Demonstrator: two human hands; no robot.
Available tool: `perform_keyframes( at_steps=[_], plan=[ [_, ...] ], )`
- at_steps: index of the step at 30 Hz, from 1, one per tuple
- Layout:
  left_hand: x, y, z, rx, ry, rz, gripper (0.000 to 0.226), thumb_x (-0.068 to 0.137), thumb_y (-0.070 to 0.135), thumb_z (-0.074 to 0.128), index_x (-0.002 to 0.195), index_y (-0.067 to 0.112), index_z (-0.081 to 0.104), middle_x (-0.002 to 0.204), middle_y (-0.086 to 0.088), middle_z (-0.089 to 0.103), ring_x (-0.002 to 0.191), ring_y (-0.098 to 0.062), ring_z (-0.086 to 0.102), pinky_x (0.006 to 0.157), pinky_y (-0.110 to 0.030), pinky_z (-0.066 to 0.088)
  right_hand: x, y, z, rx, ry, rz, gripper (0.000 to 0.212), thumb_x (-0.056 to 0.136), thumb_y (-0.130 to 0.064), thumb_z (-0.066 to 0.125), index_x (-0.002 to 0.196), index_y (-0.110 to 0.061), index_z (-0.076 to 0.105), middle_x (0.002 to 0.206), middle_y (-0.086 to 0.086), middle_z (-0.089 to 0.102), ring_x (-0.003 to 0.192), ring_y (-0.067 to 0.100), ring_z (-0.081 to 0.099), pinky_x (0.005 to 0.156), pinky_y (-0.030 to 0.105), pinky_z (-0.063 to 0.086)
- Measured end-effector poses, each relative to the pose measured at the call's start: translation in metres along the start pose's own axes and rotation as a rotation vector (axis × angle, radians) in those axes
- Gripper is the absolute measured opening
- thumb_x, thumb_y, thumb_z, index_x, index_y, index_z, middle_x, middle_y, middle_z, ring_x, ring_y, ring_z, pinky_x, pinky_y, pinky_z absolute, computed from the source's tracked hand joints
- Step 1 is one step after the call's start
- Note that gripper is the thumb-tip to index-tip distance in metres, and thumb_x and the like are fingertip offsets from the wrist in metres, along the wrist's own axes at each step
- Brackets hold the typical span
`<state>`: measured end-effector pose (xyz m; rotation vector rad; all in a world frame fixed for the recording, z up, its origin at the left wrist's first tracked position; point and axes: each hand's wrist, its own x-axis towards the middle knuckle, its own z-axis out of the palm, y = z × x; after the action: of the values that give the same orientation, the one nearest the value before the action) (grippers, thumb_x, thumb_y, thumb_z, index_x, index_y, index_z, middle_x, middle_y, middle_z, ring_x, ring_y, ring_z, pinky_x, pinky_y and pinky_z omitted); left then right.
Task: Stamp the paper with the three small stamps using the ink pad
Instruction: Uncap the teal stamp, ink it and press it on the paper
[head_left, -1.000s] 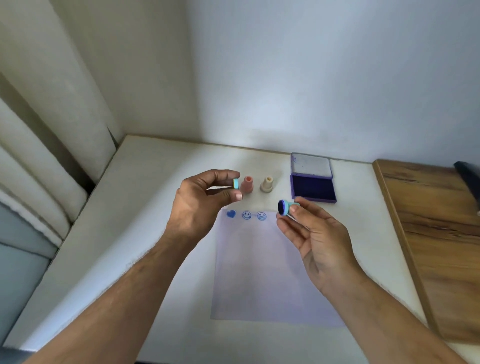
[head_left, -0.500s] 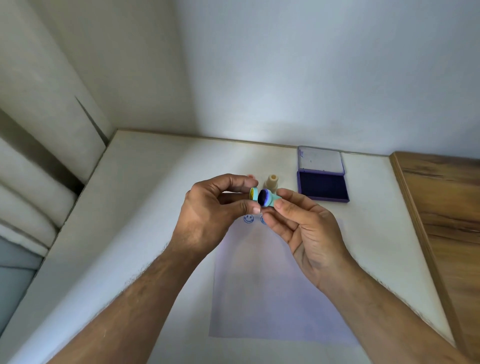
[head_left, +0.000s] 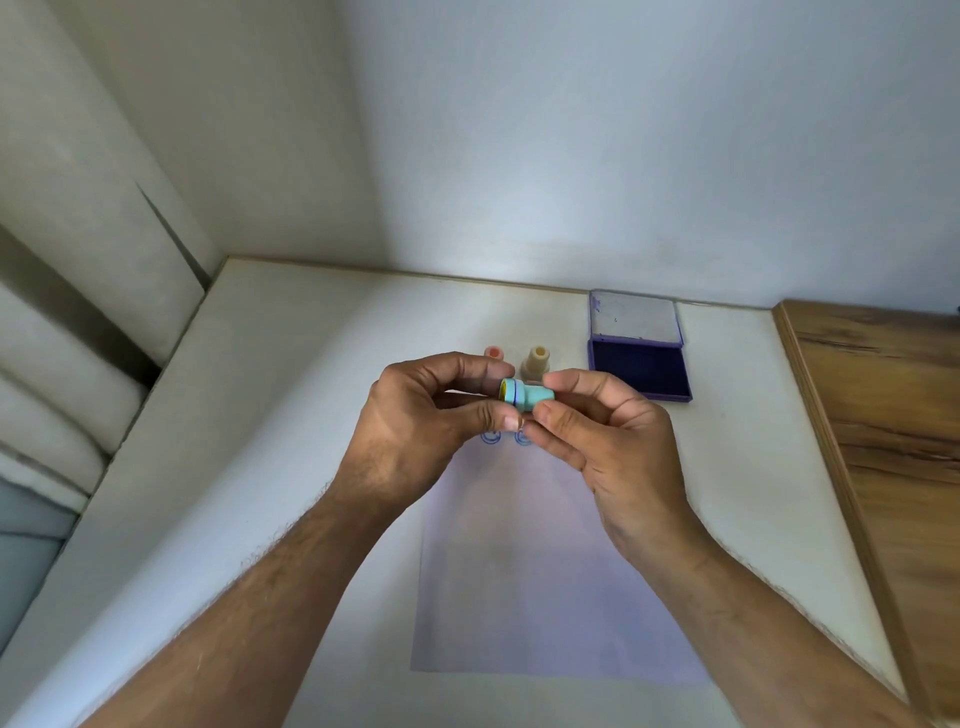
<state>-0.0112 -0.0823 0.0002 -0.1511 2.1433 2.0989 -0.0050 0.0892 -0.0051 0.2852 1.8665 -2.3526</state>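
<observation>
A small teal stamp (head_left: 529, 397) is held on its side in the air above the far end of the paper (head_left: 550, 566), its narrow handle turned to the right and its wider base to the left, where a teal cap (head_left: 507, 391) with a yellow face is seated against it; the body is seen as a short stepped cylinder of pale blue-green plastic; the left hand (head_left: 415, 431) is curled, its thumb and forefinger pinched on the cap end, the other fingers bent behind; the right hand (head_left: 613, 441) is likewise curled, the handle end being gripped between its thumb and fingertips, with the palm turned inward; the two hands are brought close together, almost touching at the fingertips; two blue smiley prints (head_left: 491, 438) are partly visible on the paper just below the hands, the rest being hidden; a pink stamp (head_left: 494, 354) and a beige stamp (head_left: 535, 361) are stood upright on the white table (head_left: 291, 415) just beyond the hands, side by side and apart from one another; the ink pad (head_left: 640, 368) is laid open to their right, its dark blue pad exposed and its lid folded back towards the wall; a wooden board (head_left: 893, 415) is seen at the right edge.
</observation>
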Motion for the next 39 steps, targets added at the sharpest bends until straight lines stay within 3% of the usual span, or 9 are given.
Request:
perform_keyframes(
  at_steps=[5,12,18,23,30,34,39],
  plan=[
    [-0.001,0.002,-0.002,-0.021,-0.013,-0.031,0.029,0.073,-0.001,0.080,0.099,0.010,0.077,0.093,-0.004,0.079,0.087,-0.022,0.076,0.078,-0.034,0.061,-0.001,0.002,-0.002,-0.176,-0.039,-0.126,0.030,0.083,0.005,0.070,0.106,-0.014,0.073,0.101,0.002,0.077,0.096,0.021,0.073,0.082,0.036,0.059],
    [-0.001,0.002,-0.003,-0.032,-0.026,-0.025,0.032,0.071,-0.003,0.080,0.101,0.007,0.075,0.093,-0.007,0.079,0.087,-0.022,0.076,0.079,-0.031,0.061,-0.001,0.002,-0.003,-0.287,-0.034,-0.201,0.029,0.080,0.003,0.074,0.097,-0.020,0.076,0.096,-0.001,0.078,0.093,0.018,0.074,0.086,0.041,0.058],
    [0.000,0.001,-0.003,-0.062,-0.038,-0.017,0.031,0.072,-0.006,0.079,0.100,0.006,0.076,0.094,-0.007,0.079,0.089,-0.021,0.076,0.077,-0.028,0.060,-0.003,-0.001,-0.004,-0.391,-0.041,-0.267,0.030,0.077,-0.002,0.078,0.096,-0.025,0.076,0.097,-0.009,0.077,0.093,0.007,0.073,0.084,0.026,0.058],
    [-0.001,-0.001,-0.006,-0.107,-0.063,-0.026,0.029,0.072,-0.012,0.075,0.099,-0.003,0.075,0.098,-0.012,0.078,0.105,-0.016,0.071,0.077,-0.024,0.058,-0.004,-0.001,-0.003,-0.320,-0.059,-0.234,0.033,0.075,0.000,0.078,0.093,-0.027,0.076,0.093,-0.011,0.078,0.089,0.009,0.074,0.077,0.022,0.058],
    [-0.001,-0.002,-0.010,-0.088,-0.075,-0.035,0.023,0.070,-0.013,0.077,0.092,-0.009,0.073,0.090,-0.021,0.076,0.081,-0.017,0.075,0.070,-0.026,0.059,-0.006,-0.001,0.000,-0.209,-0.058,-0.128,0.028,0.076,0.002,0.075,0.091,-0.021,0.076,0.088,-0.005,0.078,0.086,0.017,0.075,0.069,0.026,0.060],
    [-0.001,-0.004,-0.011,-0.091,-0.074,-0.003,0.025,0.066,-0.015,0.077,0.090,-0.012,0.072,0.090,-0.021,0.076,0.090,-0.014,0.074,0.072,-0.024,0.058,-0.007,0.000,0.002,-0.096,-0.029,-0.016,0.022,0.077,0.002,0.073,0.093,-0.012,0.077,0.092,0.011,0.077,0.083,0.026,0.076,0.068,0.031,0.061],
    [0.001,-0.004,-0.013,-0.084,-0.071,0.023,0.027,0.064,-0.014,0.079,0.090,-0.008,0.073,0.090,-0.020,0.076,0.095,-0.019,0.074,0.076,-0.027,0.059,-0.007,-0.004,0.007,-0.023,-0.026,0.074,0.018,0.083,0.000,0.070,0.096,-0.010,0.075,0.089,0.010,0.078,0.082,0.026,0.076,0.066,0.028,0.061]
  ],
)
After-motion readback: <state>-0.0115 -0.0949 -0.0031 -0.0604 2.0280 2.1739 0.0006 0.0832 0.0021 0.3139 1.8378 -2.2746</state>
